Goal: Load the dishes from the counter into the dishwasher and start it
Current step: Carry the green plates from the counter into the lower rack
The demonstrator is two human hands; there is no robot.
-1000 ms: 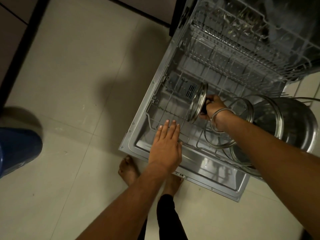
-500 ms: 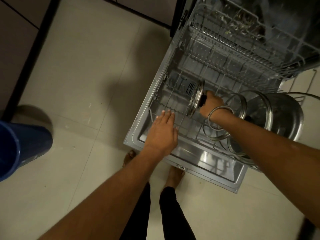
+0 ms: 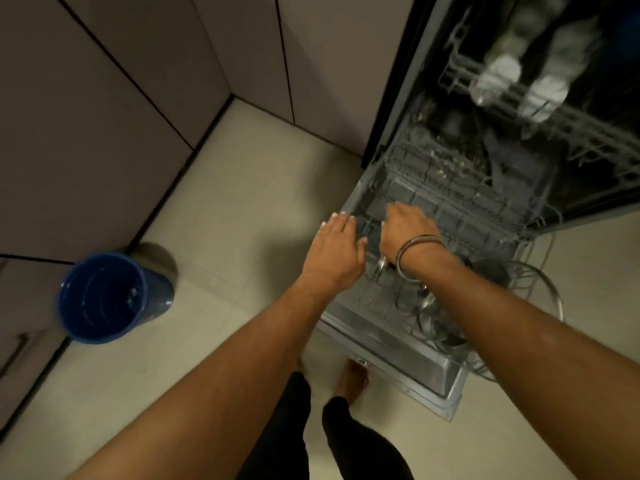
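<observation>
Steel wire of the lower rack (image 3: 450, 216) runs under both my hands, the rack drawn out over the dropped dishwasher door (image 3: 398, 344). My left hand (image 3: 334, 252) lies flat, fingers straight, at the rack's left edge, holding nothing. My right hand (image 3: 405, 233) reaches down among the tines with its back to me; the fingers curl under and out of sight, so I cannot tell whether they hold anything. Just below that wrist, beside my bangle (image 3: 417, 251), a bit of bright metal (image 3: 381, 265) glints, perhaps the rim of a lid, but the blur keeps me from saying, or from saying whether I touch it. Nearer my body, several round lids (image 3: 429, 317) stand on edge in the rack, and a steel pot (image 3: 540, 289) sits at its right end. Pale shapes (image 3: 519, 77) in the upper rack are too smeared to name. A blue bucket (image 3: 104, 299) stands on the floor, well apart to my left. I judge the loading well along: cookware is already racked in the lower basket. The counter is out of view, so I cannot say what dishes remain there. Still left, as I read it, are pushing the rack in, lifting the door shut and starting the wash.
</observation>
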